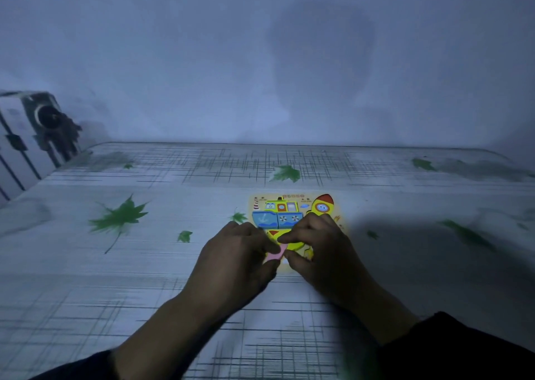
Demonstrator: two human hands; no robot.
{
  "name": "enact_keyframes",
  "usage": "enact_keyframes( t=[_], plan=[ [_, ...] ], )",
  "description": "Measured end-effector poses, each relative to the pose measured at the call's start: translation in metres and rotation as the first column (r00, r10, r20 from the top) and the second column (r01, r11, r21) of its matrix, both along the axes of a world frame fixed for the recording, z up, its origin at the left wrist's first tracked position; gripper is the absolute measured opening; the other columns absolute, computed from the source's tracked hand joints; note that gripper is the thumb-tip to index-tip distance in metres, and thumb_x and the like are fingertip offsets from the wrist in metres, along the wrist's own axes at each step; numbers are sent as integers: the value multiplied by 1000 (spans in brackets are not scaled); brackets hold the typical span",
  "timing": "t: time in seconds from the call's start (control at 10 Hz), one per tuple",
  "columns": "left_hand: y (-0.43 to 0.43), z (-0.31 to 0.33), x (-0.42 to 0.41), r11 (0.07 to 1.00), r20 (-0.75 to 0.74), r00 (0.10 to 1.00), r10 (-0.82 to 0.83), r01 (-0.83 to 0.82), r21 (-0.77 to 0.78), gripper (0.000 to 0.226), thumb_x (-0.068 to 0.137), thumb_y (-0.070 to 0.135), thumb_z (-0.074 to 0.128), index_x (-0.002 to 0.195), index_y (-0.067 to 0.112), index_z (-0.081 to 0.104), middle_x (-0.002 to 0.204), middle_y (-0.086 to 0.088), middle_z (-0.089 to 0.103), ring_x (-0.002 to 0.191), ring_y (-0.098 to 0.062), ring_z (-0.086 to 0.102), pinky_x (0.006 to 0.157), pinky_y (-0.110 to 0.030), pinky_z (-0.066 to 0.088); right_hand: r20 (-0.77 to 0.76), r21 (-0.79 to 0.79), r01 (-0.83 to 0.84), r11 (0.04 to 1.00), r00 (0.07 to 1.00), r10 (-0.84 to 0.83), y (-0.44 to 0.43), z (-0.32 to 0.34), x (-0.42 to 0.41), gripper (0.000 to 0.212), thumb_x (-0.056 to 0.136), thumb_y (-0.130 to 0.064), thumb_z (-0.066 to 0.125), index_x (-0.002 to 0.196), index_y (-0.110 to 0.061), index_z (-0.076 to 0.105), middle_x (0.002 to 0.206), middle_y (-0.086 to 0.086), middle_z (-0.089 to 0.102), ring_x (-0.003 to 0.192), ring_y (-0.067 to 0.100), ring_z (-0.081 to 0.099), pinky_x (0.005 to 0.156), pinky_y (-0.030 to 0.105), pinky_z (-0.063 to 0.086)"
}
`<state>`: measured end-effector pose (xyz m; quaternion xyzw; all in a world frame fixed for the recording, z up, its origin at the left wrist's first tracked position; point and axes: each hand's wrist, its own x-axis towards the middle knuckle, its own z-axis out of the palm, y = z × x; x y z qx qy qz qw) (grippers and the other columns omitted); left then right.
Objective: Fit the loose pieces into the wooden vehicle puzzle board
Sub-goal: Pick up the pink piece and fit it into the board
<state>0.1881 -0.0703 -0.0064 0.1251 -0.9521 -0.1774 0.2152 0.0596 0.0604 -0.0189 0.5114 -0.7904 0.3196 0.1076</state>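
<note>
The yellow puzzle board (260,199) lies flat on the table, a little right of centre. A blue and yellow ship (277,214) fills its upper left and a yellow rocket with a red nose (322,205) stands at its upper right. Both hands rest over the board's lower half and hide much of it. My left hand (236,259) and my right hand (320,246) meet at a small pink piece (275,254), pinched between their fingertips at the board's lower left. A yellow vehicle with a red part (273,233) shows between the hands.
The table wears a white cloth with dark grid lines and green leaf prints (118,216). A plain wall rises behind the far edge (289,144). A white appliance with a dark round part (37,125) stands at the far left.
</note>
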Motion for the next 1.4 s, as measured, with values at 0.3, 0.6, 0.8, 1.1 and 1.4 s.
enact_keyframes(
  t=[0.3,0.6,0.8,1.1,1.4],
  plan=[
    [-3,-2,0,998,-49,999,20,-17,56,33,73,44,74,103,37,66,103,15,63,99,-8,54,81,-31,51,46,-103,120,987,992,-116,8,7,-5,18,70,-11,68,88,-17,70,90,3,72,87,20,60,76,31,50],
    [-7,-6,-1,998,-12,998,61,-61,6,38,73,57,67,105,39,61,103,14,61,98,-10,54,78,-32,50,60,-38,232,972,971,-230,9,1,-9,17,76,-11,58,87,-21,65,93,-4,71,87,19,53,74,36,49],
    [-6,-9,-4,999,-25,999,44,-43,25,32,75,51,69,104,39,66,104,17,62,99,-8,53,80,-31,51,56,-31,177,984,983,-176,9,0,-10,17,71,-10,62,85,-19,65,92,-3,72,87,19,56,72,32,50],
    [-3,-11,-9,999,-117,993,26,-29,-16,31,71,55,71,95,37,68,98,20,61,93,-3,49,71,-18,37,13,-177,179,968,984,-180,13,3,-11,8,71,-10,63,77,-15,65,80,1,71,75,21,58,64,35,51],
    [4,9,-2,1000,-252,968,1,0,7,24,84,57,59,97,37,65,98,20,62,91,-5,55,76,-31,49,52,-287,187,939,982,-180,26,19,-6,2,77,-26,59,76,-26,60,77,-11,63,77,13,58,67,40,51]
  ],
)
